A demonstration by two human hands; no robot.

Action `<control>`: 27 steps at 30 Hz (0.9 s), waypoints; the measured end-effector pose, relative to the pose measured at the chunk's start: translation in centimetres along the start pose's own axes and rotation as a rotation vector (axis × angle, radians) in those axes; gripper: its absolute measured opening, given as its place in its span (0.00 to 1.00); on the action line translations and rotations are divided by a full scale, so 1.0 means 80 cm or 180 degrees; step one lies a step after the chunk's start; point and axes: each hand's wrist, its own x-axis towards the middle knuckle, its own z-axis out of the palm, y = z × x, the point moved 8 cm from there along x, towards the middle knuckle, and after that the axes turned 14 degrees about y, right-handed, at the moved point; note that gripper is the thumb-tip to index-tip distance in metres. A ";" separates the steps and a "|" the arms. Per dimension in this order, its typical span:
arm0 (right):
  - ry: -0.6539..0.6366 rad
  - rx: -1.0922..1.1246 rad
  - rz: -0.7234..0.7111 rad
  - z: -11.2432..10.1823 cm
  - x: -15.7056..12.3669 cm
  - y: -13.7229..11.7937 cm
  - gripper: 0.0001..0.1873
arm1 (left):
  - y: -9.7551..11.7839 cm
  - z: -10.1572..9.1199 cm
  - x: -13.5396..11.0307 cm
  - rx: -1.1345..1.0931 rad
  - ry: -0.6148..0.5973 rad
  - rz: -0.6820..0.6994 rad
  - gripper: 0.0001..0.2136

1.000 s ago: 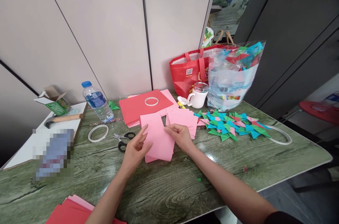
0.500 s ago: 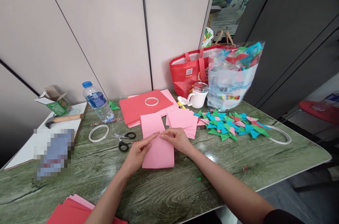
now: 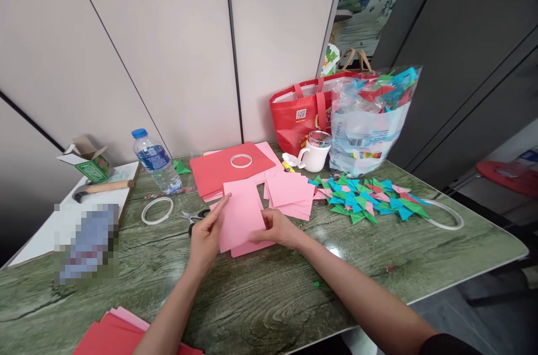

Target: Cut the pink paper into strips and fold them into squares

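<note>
A pink paper sheet [image 3: 241, 218] is tilted between my hands, over more pink paper [image 3: 252, 247] on the table. Along its left edge lies my left hand [image 3: 207, 234], fingers long and close together, closed on the sheet; its thumb is mostly hidden. My right hand [image 3: 278, 229] pinches the lower right edge, thumb on top and fingers curled at the side. Black-handled scissors [image 3: 192, 215] lie partly behind my left hand. A stack of pink cards [image 3: 290, 190] sits just beyond my right hand.
Red paper [image 3: 231, 167] bears a tape ring [image 3: 241, 160] at the back. Folded paper pieces [image 3: 365, 198] are heaped at right near a white mug [image 3: 315, 153] and a plastic bag [image 3: 361, 131]. A bottle [image 3: 156, 162], tape roll [image 3: 157, 211] and hammer [image 3: 103, 187] are left.
My hands have parted from the middle of the pink paper to its left and right edges. The sheet is now tilted and shifted slightly left, with paper showing beneath it.
</note>
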 end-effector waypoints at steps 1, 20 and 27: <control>-0.0041 -0.0010 0.0085 0.003 -0.001 0.004 0.16 | 0.002 0.000 0.000 0.0100 0.0011 0.0093 0.18; 0.0499 0.0289 0.0234 -0.008 0.008 0.014 0.17 | -0.001 -0.007 -0.003 0.0304 0.0318 0.0400 0.17; 0.0657 0.0404 0.0203 -0.023 0.011 0.011 0.16 | -0.002 -0.015 0.000 0.0294 0.0491 0.0461 0.18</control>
